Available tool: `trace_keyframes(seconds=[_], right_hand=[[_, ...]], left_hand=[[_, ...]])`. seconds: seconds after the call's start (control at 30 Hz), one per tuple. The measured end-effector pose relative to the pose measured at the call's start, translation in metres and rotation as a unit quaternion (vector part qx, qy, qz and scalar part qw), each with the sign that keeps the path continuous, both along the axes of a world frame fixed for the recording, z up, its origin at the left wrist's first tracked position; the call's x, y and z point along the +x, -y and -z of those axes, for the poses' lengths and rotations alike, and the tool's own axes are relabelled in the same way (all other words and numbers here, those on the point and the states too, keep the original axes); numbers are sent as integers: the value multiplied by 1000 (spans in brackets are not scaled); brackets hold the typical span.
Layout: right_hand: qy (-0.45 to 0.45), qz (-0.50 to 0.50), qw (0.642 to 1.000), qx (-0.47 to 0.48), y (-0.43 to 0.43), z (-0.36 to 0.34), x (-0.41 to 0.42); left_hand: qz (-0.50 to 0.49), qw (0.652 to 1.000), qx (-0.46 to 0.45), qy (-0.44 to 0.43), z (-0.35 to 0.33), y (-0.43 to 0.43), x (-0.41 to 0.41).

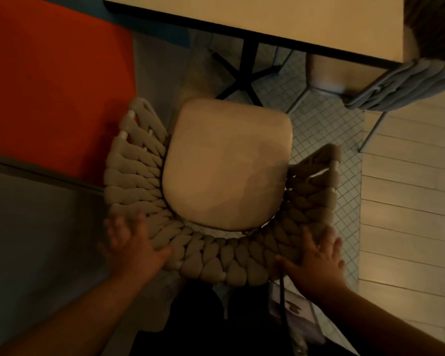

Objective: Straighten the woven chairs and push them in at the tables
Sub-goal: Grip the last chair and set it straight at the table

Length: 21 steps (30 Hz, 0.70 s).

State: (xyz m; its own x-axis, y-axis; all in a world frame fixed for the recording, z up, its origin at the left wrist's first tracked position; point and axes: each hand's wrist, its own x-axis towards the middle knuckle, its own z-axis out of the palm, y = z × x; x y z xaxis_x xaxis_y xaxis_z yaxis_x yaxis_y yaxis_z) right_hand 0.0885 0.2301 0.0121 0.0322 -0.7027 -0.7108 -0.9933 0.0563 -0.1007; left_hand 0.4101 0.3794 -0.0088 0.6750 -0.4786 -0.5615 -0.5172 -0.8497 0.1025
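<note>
An orange wall panel (49, 86) fills the left. The left hand (131, 242), blurred, lies with spread fingers on the thick, cream braided back of the woven chair (216, 263), which curves round a smooth, rounded seat cushion (226, 165). The chair stands just short of the pale table (267, 16), by its black cross base (242, 75). The right hand (316, 260) presses flat, fingers straight. A grey chair (409, 86) sits far right.

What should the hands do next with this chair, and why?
Probably push the woven chair straight forward toward the table. The left hand and right hand both lie flat on its curved back, and the whole seat cushion shows on this side of the table edge, so it is not tucked in yet.
</note>
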Motion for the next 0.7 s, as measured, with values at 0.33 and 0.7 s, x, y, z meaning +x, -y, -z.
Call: trace_keyframes(seconds=[0.33, 0.7], right_hand=[[304, 515, 796, 98, -9, 31, 11], [327, 491, 804, 78, 58, 31, 32]], left_hand=[[-357, 876, -309, -102, 42, 1, -6], [-340, 868, -334, -136, 32, 75, 11]])
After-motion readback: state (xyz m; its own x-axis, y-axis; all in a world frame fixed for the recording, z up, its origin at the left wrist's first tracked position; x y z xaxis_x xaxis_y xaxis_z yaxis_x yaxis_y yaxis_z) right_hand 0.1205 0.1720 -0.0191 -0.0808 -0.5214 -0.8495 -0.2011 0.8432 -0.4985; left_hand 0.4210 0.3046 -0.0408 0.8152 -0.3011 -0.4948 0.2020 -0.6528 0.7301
